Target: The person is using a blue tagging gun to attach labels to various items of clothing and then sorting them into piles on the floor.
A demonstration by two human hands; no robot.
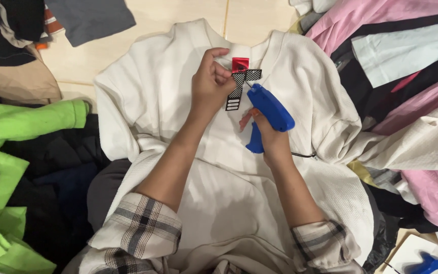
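Two hands meet at the collar of the white sweatshirt (239, 167), which lies flat on the tan floor (178, 20) with its neck away from you; clothing piles, green (21, 122) to the sweatshirt's left and pink (422, 96) to its right, crowd it; your right hand (272, 142) is clenched around the blue tagging gun (269, 111), needle aimed up-left at the tags; your left hand (210, 83), nearer, pinches the black-and-white paper tags (239, 89) just under the red neck label (240, 64).
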